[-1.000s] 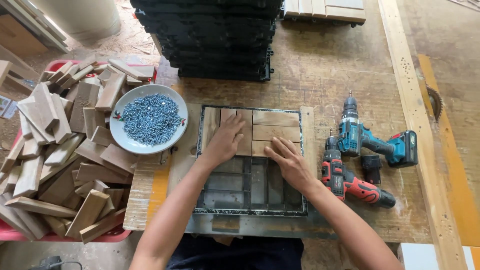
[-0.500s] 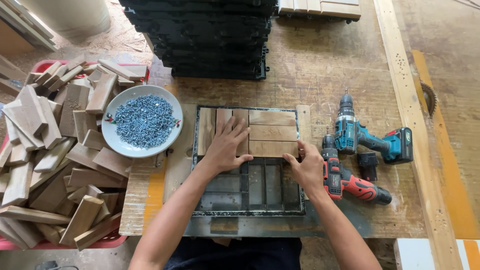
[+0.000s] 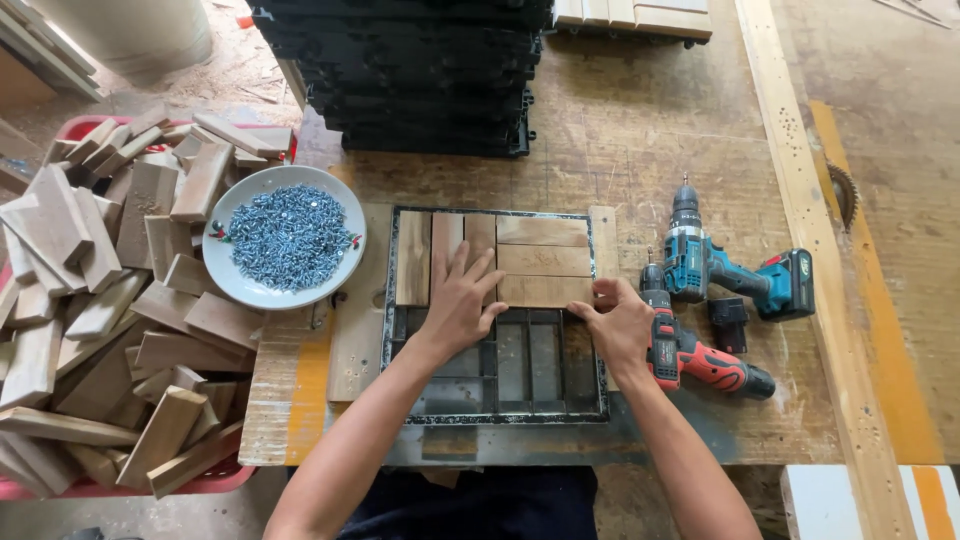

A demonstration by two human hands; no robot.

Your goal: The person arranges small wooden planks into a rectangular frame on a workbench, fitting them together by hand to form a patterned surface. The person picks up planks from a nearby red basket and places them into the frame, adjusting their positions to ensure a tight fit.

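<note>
A black square grid tile base (image 3: pixel 500 400) lies on the workbench with several short wooden slats (image 3: pixel 545 260) laid across its upper half. My left hand (image 3: pixel 460 300) presses flat, fingers spread, on the upright slats at the upper left of the base. My right hand (image 3: pixel 620 320) rests at the base's right edge, fingertips against the lowest horizontal slat. Neither hand holds anything.
A white plate of silver screws (image 3: pixel 285 240) sits left of the base. A red crate of wood offcuts (image 3: pixel 90 310) fills the left side. A teal drill (image 3: pixel 720 270) and a red drill (image 3: pixel 695 355) lie at right. Stacked black tile bases (image 3: pixel 420 70) stand behind.
My right hand slid from the middle of the slats out to the base's right edge. My left hand shifted slightly down and right on the upright slats.
</note>
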